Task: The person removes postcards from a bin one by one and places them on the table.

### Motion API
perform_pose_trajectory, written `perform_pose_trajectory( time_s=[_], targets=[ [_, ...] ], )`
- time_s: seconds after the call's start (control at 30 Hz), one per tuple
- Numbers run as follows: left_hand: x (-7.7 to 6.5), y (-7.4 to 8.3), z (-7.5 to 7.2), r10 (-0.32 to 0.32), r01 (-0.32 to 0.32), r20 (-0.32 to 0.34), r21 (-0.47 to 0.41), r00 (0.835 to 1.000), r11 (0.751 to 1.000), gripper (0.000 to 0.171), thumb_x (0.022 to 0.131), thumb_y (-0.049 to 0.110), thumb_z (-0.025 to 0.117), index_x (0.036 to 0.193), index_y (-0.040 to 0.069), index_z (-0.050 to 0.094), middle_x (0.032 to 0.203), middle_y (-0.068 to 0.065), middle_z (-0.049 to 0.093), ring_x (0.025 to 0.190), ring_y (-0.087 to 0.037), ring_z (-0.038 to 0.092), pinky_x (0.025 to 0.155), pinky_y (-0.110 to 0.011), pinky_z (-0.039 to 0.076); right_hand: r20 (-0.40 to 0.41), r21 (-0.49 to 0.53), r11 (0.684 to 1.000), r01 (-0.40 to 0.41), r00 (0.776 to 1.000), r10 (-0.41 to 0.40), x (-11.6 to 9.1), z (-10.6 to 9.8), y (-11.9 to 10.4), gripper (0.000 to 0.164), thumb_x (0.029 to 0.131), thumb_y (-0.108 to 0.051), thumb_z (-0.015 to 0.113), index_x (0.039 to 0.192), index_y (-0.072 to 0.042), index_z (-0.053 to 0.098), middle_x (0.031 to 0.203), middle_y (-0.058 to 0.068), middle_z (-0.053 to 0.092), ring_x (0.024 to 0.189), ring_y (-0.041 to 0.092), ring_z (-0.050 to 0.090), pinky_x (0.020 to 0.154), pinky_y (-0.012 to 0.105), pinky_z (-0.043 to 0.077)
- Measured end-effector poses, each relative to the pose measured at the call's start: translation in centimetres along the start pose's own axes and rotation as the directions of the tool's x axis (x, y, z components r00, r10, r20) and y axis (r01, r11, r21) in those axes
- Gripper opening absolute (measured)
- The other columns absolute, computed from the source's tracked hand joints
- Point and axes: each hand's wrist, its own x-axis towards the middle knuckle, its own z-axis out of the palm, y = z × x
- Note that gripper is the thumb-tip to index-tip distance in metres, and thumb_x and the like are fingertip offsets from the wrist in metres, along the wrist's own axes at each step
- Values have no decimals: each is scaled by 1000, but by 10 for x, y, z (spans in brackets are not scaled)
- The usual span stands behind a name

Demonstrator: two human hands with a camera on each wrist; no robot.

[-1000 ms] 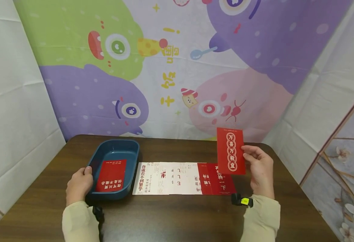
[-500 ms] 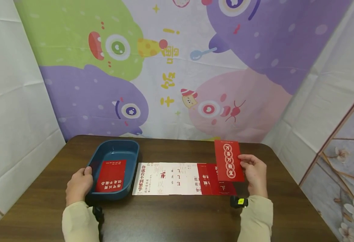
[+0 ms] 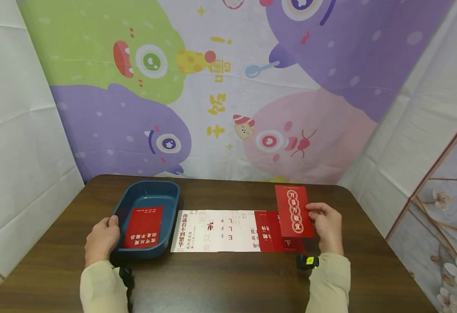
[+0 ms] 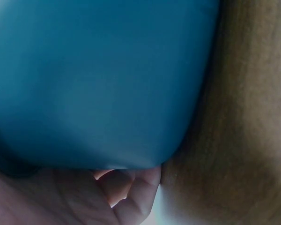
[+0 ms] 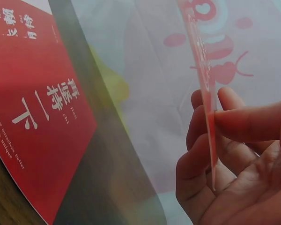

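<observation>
Your right hand pinches a red card by its right edge, thumb in front and fingers behind, right of centre in the head view. You hold the card upright and a little tilted, just above the right end of a row of cards that lies across the middle of the table. In the right wrist view the held card shows edge-on in the upper middle, with your thumb pressed on its near face and the fingers curled behind it; another red card lies flat on the table at the left of that frame.

Your left hand rests against the near left corner of a blue tray, lower left in the head view, fingers curled round the rim. In the left wrist view the tray fills the upper left, with your fingers tucked under its edge at the bottom and the brown table on the right. One red card lies flat inside the tray. The row of cards starts just right of the tray: white ones at the left, red ones at the right end, overlapping
</observation>
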Motion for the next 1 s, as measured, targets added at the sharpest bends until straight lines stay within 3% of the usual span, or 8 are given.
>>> perform_pose_trajectory(
  time_s=[0.43, 0.77, 1.0],
  targets=[
    [-2, 1, 0, -3, 3, -2, 0, 1000, 1000, 71, 103, 50, 16, 146, -5, 29, 135, -40, 39, 114, -57, 38, 98, -75, 33, 6, -65, 998, -16, 1000, 17, 2, -1, 9, 28, 95, 0, 48, 113, 1, 69, 117, 20, 60, 91, 28, 56, 62, 26, 52],
    [0, 1, 0, -3, 3, -10, 8, 1000, 1000, 71, 103, 50, 16, 146, -5, 29, 136, -41, 39, 115, -58, 37, 98, -75, 32, 25, -132, 990, -47, 998, 51, 5, -3, 19, 30, 95, -1, 47, 116, 1, 68, 126, 23, 59, 104, 32, 53, 74, 33, 50],
    [0, 1, 1, -7, 7, -15, 9, 1000, 1000, 70, 104, 49, 16, 145, -5, 31, 133, -40, 41, 112, -56, 38, 98, -75, 33, 42, -157, 986, -56, 997, 63, 6, -3, 25, 30, 93, 2, 48, 115, 4, 68, 127, 26, 58, 108, 34, 52, 73, 34, 49]
  ],
)
